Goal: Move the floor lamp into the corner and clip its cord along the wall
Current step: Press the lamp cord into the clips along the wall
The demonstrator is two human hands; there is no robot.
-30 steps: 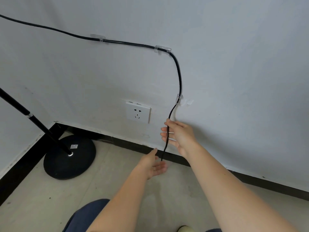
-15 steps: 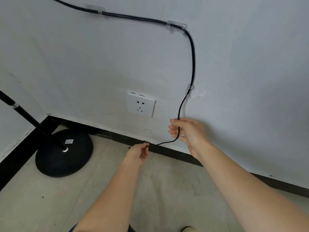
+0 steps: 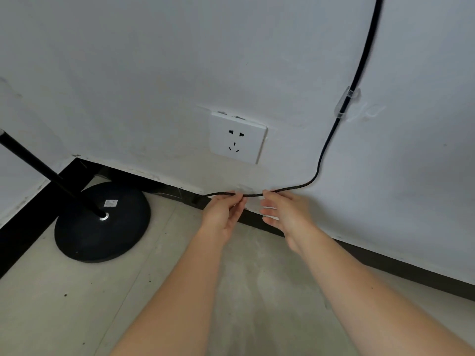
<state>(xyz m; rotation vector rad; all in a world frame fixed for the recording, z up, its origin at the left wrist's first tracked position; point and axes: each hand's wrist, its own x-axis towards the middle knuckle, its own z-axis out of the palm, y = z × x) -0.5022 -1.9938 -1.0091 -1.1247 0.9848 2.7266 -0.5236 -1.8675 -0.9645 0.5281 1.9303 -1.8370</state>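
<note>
The floor lamp's round black base [image 3: 102, 224] stands in the corner at the left, its black pole [image 3: 46, 173] leaning up out of view. A black cord [image 3: 326, 147] comes down the white wall through a clear clip [image 3: 343, 104], then bends left and runs level just above the skirting. My left hand [image 3: 223, 214] pinches the cord near its free end. My right hand [image 3: 285, 211] holds the cord a short way to the right. Between the hands a faint clear clip [image 3: 246, 188] sits on the wall behind the cord.
A white wall socket [image 3: 237, 137] sits above and left of my hands. Black skirting [image 3: 385, 263] runs along the foot of both walls. The floor [image 3: 77, 304] is pale concrete.
The view has dropped and moved closer to the wall. My left hand took hold of the hanging cord end and both hands brought the cord low, stretched level above the skirting.
</note>
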